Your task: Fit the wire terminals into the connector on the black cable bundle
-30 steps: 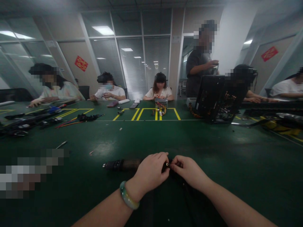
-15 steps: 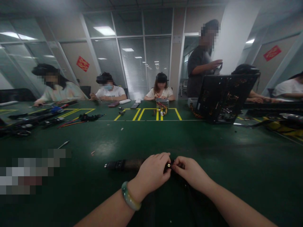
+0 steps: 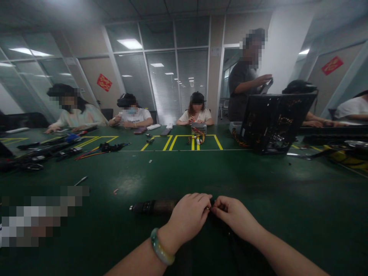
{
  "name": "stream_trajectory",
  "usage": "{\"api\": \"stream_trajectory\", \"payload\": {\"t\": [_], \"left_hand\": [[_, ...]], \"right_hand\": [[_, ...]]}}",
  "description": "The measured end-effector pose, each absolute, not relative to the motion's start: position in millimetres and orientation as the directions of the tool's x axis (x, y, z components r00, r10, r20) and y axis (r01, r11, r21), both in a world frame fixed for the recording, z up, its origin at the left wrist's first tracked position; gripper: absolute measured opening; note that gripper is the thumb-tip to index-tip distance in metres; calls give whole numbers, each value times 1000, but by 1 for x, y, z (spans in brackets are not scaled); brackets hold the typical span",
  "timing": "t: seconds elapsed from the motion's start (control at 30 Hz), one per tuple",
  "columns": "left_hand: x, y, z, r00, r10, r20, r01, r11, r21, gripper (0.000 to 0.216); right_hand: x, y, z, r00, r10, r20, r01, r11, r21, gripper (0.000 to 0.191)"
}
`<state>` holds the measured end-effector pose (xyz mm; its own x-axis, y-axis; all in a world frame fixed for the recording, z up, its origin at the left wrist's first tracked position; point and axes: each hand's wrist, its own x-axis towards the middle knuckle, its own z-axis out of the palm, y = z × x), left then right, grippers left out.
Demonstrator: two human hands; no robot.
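Note:
A dark electric screwdriver [image 3: 163,207] lies across the table with its metal tip pointing left. My left hand [image 3: 191,211], with a green bangle at the wrist, is closed around its rear end. Close against that end, my right hand [image 3: 232,212] is pinched shut on what looks like the end of a black cable [image 3: 229,233], which trails down toward me. The fingertips nearly touch. The joint between cable and screwdriver is hidden by my fingers.
Black cables [image 3: 106,147] and parts lie at the far left, near a thin pen-like rod [image 3: 81,180]. A black computer case [image 3: 276,122] stands at the back right. A power supply unit [image 3: 199,128] with coloured wires sits opposite, before a seated person. Others sit or stand around.
The view has tilted up slightly, so everything sits a little lower. My hands have drawn closer together, and the gold-coloured square piece seen between them is now mostly covered.

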<state>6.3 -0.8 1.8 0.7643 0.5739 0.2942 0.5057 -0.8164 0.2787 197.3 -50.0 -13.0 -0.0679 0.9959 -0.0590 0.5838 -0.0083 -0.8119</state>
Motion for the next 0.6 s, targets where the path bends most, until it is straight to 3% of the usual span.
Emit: {"api": "stream_trajectory", "payload": {"t": [0.27, 0.6], "left_hand": [[6, -2, 2, 745, 602, 289, 532, -796, 288, 15], [5, -3, 2, 747, 591, 303, 530, -805, 265, 11]], "right_hand": [[197, -48, -21, -66, 998, 6, 555, 42, -830, 15], [198, -50, -14, -78, 997, -23, 586, 27, -810, 16]]}}
